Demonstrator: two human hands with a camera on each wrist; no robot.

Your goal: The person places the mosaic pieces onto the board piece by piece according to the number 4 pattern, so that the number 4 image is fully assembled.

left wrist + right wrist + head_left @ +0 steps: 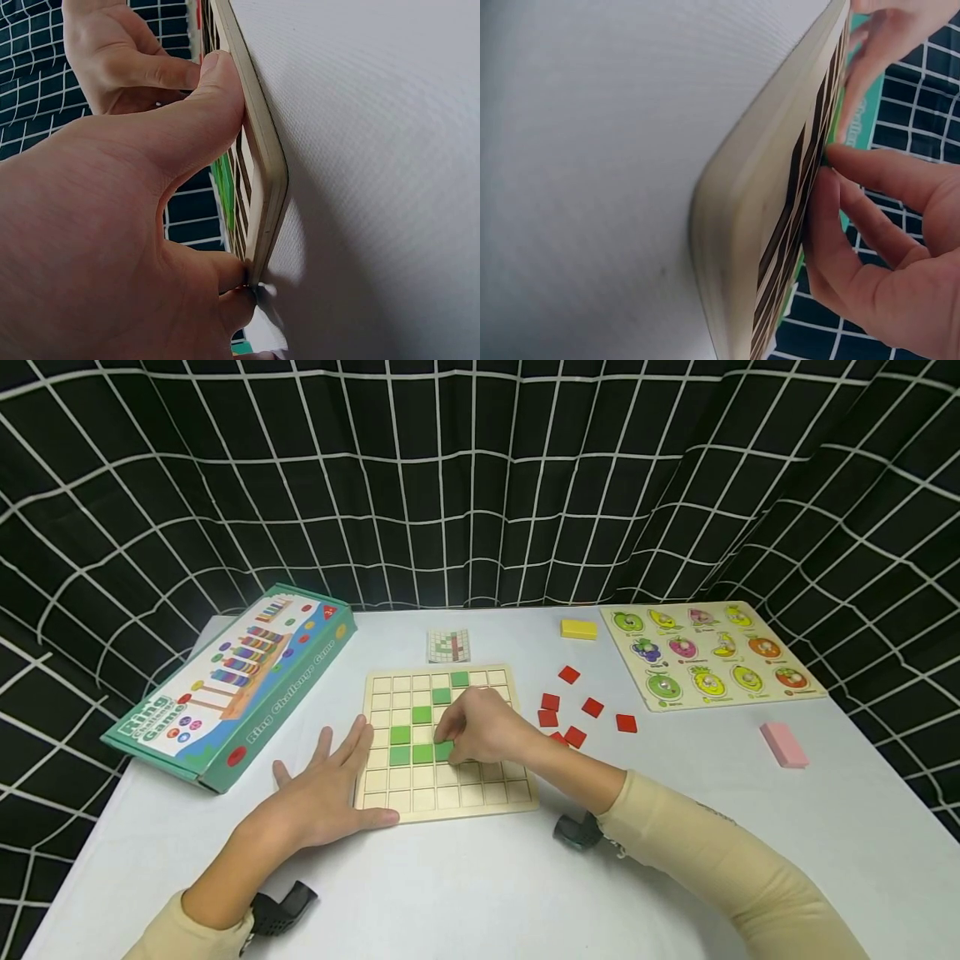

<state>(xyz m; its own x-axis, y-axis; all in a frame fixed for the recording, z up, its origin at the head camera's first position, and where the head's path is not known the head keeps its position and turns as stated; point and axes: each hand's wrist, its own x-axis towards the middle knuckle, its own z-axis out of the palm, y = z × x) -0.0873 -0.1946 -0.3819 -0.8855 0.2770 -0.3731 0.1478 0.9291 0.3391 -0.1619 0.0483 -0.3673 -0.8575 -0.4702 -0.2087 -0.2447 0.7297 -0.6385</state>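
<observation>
A wooden grid board lies on the table, with several green square tiles set in its cells. My left hand spreads along its left side, the thumb on the near edge; in the left wrist view that thumb presses against the rim. My right hand reaches over the middle of the board. Its thumb and fingers pinch a green tile at the right end of a row of green tiles. The right wrist view has these fingertips down at the board's surface, mostly hiding the tile.
Several red tiles lie scattered right of the board. Behind it sits a small pattern card. A game box stands at left; a fruit puzzle board, yellow block and pink block are at right.
</observation>
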